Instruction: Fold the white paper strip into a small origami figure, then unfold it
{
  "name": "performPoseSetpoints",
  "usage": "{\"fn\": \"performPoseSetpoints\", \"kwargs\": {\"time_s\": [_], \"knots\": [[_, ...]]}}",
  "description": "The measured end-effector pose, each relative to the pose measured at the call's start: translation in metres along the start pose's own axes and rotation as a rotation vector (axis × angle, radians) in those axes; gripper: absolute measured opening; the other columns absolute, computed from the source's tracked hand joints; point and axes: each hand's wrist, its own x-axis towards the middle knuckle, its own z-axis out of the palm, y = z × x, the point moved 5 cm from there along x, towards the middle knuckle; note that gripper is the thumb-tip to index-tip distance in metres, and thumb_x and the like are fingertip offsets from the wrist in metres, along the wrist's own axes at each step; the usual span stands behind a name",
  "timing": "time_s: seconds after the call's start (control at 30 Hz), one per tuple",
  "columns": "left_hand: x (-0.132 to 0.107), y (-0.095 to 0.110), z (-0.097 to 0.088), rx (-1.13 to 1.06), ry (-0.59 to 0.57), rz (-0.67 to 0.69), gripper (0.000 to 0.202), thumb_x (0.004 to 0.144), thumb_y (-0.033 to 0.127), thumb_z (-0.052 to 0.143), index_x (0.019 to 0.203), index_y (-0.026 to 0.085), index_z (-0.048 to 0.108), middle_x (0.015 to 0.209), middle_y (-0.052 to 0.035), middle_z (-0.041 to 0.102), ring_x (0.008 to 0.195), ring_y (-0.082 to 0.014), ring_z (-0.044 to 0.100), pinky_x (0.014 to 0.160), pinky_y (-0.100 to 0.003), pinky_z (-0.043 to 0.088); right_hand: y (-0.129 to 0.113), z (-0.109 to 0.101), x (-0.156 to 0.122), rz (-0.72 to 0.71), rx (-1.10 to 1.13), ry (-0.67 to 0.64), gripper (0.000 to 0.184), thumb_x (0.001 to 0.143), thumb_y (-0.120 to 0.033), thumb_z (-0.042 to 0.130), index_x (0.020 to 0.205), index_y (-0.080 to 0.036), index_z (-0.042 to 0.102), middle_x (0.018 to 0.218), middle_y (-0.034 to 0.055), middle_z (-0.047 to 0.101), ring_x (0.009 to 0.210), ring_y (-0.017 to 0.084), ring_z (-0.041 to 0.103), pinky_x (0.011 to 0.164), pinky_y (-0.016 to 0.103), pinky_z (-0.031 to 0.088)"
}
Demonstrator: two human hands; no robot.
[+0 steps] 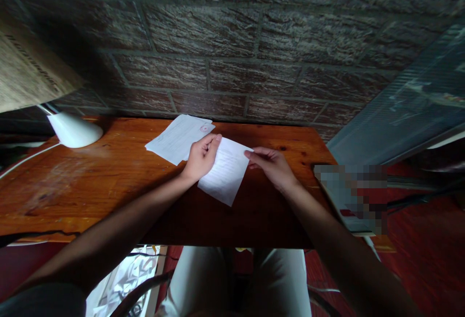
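Observation:
A white sheet of paper (227,169) is held up over the wooden table, tilted, with faint lines of print on it. My left hand (203,156) pinches its upper left edge, thumb on top. At its upper right corner, my right hand (271,166) grips the sheet between thumb and fingers. Just left of and behind my left hand lies a stack of papers (178,138), its top page printed and bearing a round red stamp. My left hand covers part of that stack's right side.
A lamp with a white base (78,130) and a printed paper-like shade (29,65) stands at the left. The table (109,176) meets a brick wall (232,51). A blurred-out object (350,198) lies at the right edge. Below left is a box of crumpled shiny material (127,278).

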Motion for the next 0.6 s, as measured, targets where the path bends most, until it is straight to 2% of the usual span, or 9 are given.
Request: {"fn": "performPoseSetpoints", "kwargs": {"time_s": [0.13,0.23,0.3,0.37,0.4,0.43,0.5,0.6], "knots": [[-0.001,0.002,0.0,0.048,0.039,0.027,0.044,0.093,0.056,0.048,0.069,0.02,0.053,0.059,0.0027,0.042,0.056,-0.012,0.039,0.051,-0.026,0.031,-0.004,0.001,-0.001,-0.078,-0.07,0.041,0.026,0.071,-0.046,0.079,0.078,-0.022,0.075,0.072,-0.0002,0.071,0.063,0.012,0.061,0.065,0.027,0.052],[0.005,0.0,-0.007,0.003,0.094,0.022,0.048,0.092,0.06,0.047,0.065,0.021,0.048,0.054,0.003,0.043,0.052,-0.0113,0.041,0.05,-0.026,0.032,-0.009,0.001,-0.003,-0.186,-0.154,0.079,0.025,0.074,-0.046,0.077,0.077,-0.022,0.074,0.07,0.0005,0.07,0.063,0.014,0.061,0.066,0.029,0.052],[0.011,-0.008,-0.017,-0.082,0.131,-0.042,0.048,0.093,0.062,0.044,0.071,0.021,0.054,0.05,0.0038,0.047,0.044,-0.01,0.041,0.046,-0.025,0.032,-0.012,-0.005,-0.004,-0.242,-0.196,0.123,0.025,0.076,-0.047,0.076,0.078,-0.021,0.074,0.071,0.0015,0.071,0.064,0.015,0.062,0.067,0.03,0.052],[0.018,-0.018,-0.023,-0.154,0.078,-0.151,0.046,0.093,0.063,0.043,0.086,0.02,0.059,0.047,0.0044,0.053,0.034,-0.0089,0.038,0.04,-0.025,0.029,-0.013,-0.014,-0.003,-0.264,-0.201,0.174,0.027,0.075,-0.048,0.076,0.078,-0.021,0.074,0.073,0.0021,0.072,0.065,0.015,0.063,0.066,0.03,0.052],[0.02,-0.023,-0.025,-0.174,0.05,-0.19,0.048,0.092,0.063,0.045,0.09,0.018,0.06,0.049,0.0031,0.058,0.033,-0.009,0.042,0.039,-0.024,0.031,-0.014,-0.018,-0.003,-0.265,-0.191,0.199,0.028,0.074,-0.049,0.077,0.077,-0.021,0.074,0.073,0.0022,0.072,0.065,0.015,0.063,0.066,0.029,0.052],[0.021,-0.026,-0.025,-0.203,0.019,-0.224,0.05,0.091,0.065,0.046,0.094,0.017,0.06,0.053,0.0005,0.063,0.036,-0.0106,0.049,0.041,-0.024,0.036,-0.014,-0.023,-0.002,-0.263,-0.18,0.22,0.029,0.072,-0.049,0.078,0.077,-0.021,0.073,0.073,0.0023,0.073,0.064,0.015,0.063,0.065,0.029,0.053],[0.021,-0.029,-0.019,-0.301,-0.065,-0.274,0.06,0.089,0.069,0.044,0.104,0.013,0.061,0.068,-0.007,0.072,0.054,-0.0167,0.066,0.054,-0.028,0.05,-0.015,-0.027,0.0,-0.255,-0.159,0.241,0.029,0.071,-0.049,0.079,0.075,-0.021,0.073,0.073,0.0021,0.073,0.064,0.015,0.063,0.064,0.029,0.053],[0.013,-0.024,-0.002,-0.344,-0.125,-0.261,0.067,0.084,0.071,0.052,0.106,0.009,0.063,0.091,-0.016,0.076,0.076,-0.0218,0.072,0.068,-0.032,0.056,-0.016,-0.025,0.001,-0.246,-0.124,0.237,0.027,0.07,-0.047,0.08,0.075,-0.021,0.073,0.073,0.0013,0.073,0.063,0.014,0.063,0.064,0.027,0.053]]}}
